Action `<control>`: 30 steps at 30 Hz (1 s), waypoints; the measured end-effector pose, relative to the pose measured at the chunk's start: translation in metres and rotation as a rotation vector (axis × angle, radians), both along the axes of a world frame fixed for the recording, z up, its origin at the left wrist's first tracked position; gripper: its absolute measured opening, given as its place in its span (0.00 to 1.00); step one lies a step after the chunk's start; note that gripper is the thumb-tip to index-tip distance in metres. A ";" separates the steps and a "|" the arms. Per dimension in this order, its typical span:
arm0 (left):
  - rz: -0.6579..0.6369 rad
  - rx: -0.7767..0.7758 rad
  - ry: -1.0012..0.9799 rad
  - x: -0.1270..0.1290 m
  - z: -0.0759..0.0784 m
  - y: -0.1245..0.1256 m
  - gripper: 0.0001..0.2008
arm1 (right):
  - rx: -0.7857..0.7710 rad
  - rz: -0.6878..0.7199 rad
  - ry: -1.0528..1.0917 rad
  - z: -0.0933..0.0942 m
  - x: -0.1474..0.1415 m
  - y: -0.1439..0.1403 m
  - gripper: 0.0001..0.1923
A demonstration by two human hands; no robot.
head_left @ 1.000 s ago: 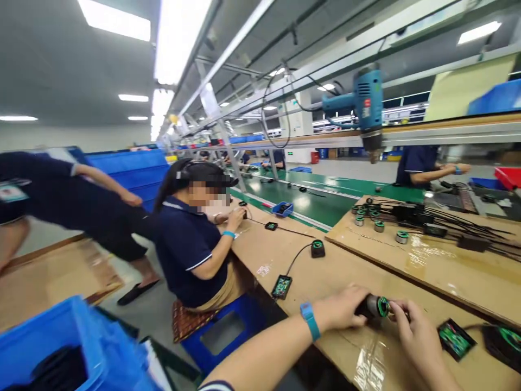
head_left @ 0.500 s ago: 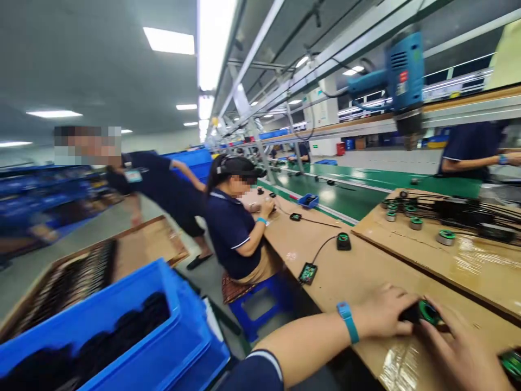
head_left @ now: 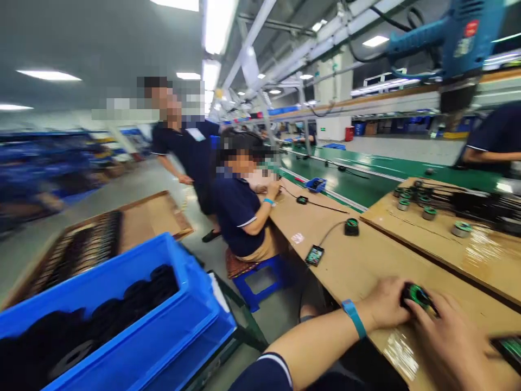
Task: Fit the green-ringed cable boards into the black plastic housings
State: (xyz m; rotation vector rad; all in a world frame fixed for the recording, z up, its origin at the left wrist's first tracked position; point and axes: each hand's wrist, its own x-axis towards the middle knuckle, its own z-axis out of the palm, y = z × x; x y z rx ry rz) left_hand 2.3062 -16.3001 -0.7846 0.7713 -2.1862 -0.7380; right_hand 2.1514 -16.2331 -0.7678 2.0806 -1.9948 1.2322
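Note:
At the front right of the cardboard-topped bench, both hands are around a small round black motor-like part (head_left: 417, 294) with a green ring inside. My left hand (head_left: 386, 304), with a blue band at its wrist, is closed on its left side. My right hand (head_left: 450, 326) grips it from the right, thumb along the near side; the lower part is hidden by the fingers. A black piece with a green circuit board (head_left: 510, 347) lies by my right forearm. Farther up the bench are another circuit board unit (head_left: 315, 255) and a round black part (head_left: 351, 227) joined by a cable.
A blue bin (head_left: 179, 312) of black round parts stands at my left. One co-worker (head_left: 240, 201) sits at the bench; another person (head_left: 185, 146) stands behind. A blue power tool (head_left: 459, 49) hangs at upper right. Metal-and-green parts (head_left: 462, 229) and cables lie on the right-hand board (head_left: 427, 239).
The camera view has shifted, so the bench and blue bin sit differently in the picture. The standing person is more upright. Both hands stay on the round part.

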 end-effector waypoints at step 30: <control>-0.014 0.067 0.090 0.015 0.018 0.007 0.25 | 0.333 0.139 0.076 0.065 0.016 0.025 0.24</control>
